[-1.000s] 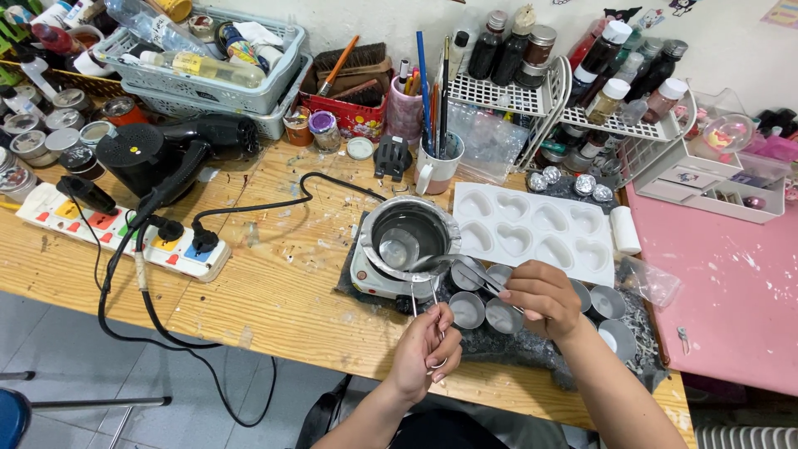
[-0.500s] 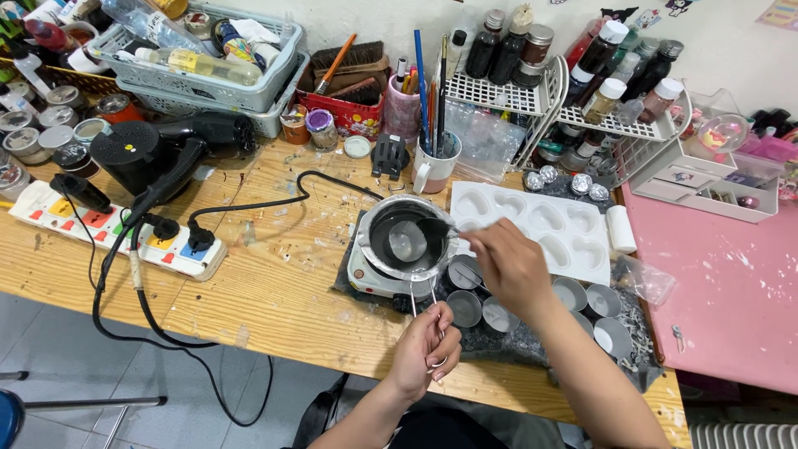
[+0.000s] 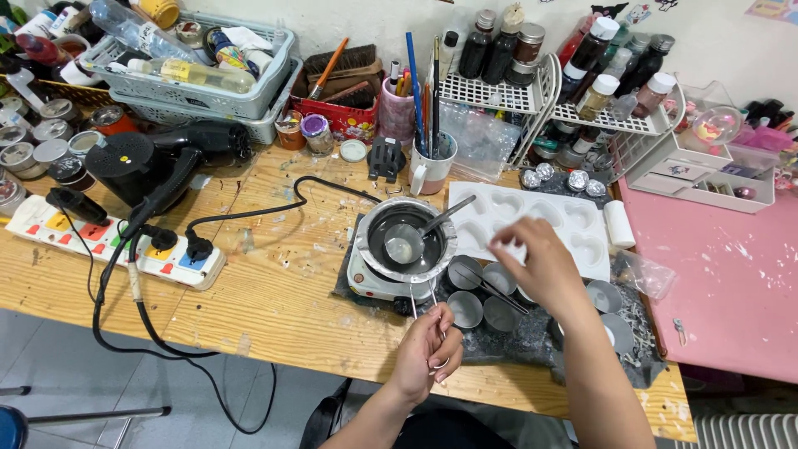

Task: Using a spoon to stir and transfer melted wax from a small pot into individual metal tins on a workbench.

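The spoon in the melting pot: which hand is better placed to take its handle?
The right hand, probably: it hovers just beside the spoon handle, seemingly empty. The left hand is nearer the table edge, pinching a thin metal wire.

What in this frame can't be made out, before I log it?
- Head view: right hand is motion-blurred; whether its fingertips hold anything is unclear.
- Small round tins: some hidden under that hand and forearm.
- Left hand grips thin wire tongs; their tips are too fine to tell.
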